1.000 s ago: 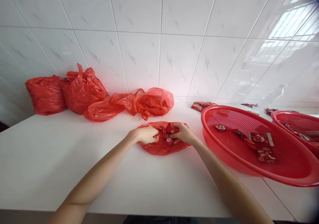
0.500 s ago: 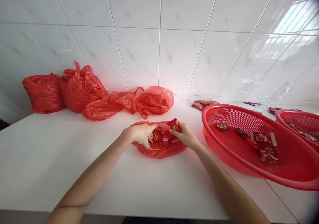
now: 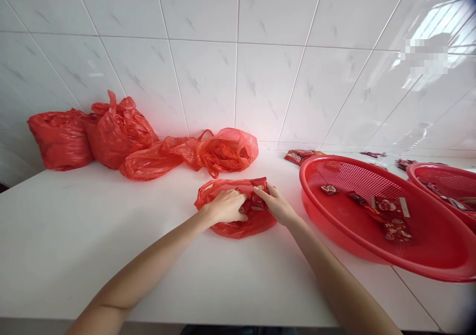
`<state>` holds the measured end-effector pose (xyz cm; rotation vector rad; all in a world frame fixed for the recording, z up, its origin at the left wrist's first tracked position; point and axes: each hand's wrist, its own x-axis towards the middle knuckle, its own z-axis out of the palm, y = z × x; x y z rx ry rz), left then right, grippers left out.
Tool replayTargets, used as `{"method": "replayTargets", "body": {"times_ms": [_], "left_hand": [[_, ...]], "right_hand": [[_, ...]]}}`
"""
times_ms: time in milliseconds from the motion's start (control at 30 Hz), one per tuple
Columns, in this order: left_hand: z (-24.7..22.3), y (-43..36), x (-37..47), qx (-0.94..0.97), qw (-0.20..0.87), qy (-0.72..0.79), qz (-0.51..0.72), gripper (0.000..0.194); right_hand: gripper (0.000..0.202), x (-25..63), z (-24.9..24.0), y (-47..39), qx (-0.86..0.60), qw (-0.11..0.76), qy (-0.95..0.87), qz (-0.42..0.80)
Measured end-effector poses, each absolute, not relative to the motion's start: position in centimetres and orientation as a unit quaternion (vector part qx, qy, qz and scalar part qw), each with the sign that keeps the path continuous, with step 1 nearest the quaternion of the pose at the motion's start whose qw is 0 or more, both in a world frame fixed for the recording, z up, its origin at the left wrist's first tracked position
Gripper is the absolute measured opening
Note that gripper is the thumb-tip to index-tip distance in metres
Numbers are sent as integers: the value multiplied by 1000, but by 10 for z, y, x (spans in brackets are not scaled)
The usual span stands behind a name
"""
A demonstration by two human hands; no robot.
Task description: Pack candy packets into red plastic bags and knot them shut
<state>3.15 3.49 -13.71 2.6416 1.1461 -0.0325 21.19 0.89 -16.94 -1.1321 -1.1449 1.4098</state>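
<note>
A red plastic bag (image 3: 238, 231) lies with its mouth spread on the white counter, small shiny red snack packets (image 3: 245, 206) inside it. Reaching into the bag from the left, my left hand (image 3: 230, 207) has its fingers and thumb curled round some of those packets; its fingertips are partly hidden. At the bag's right rim, my right hand (image 3: 278, 205) pinches a red snack packet (image 3: 259, 181) between thumb and fingers. This packet stands up over the bag's opening, and part of it is covered by the thumb.
To the right stands a red plastic basket (image 3: 345, 226) with several packets (image 3: 388, 206) in it; a second red basket (image 3: 420, 168) is behind. More packets (image 3: 297, 156) lie near the tiled wall. Red plastic bags (image 3: 122, 131) sit at the back left on the counter (image 3: 111, 226).
My left hand has moved right, deeper over the packets, and its fingers have closed in. My right hand has lowered its packet slightly and turned it. The view has shifted a little.
</note>
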Motion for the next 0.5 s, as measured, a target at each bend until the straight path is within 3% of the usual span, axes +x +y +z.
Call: {"method": "replayTargets", "body": {"times_ms": [67,233,500], "left_hand": [[-136,36,30,904,132,406,-10,12],[-127,41,20,898,156,408,54,31],[-117,45,13,887,188,416,74,25]], "right_hand": [[34,213,-171,10,-455,476,-443,608],[33,213,-171,13,-428,481,-418,640],[44,214,-169,12,-391,494,-393,669]]}}
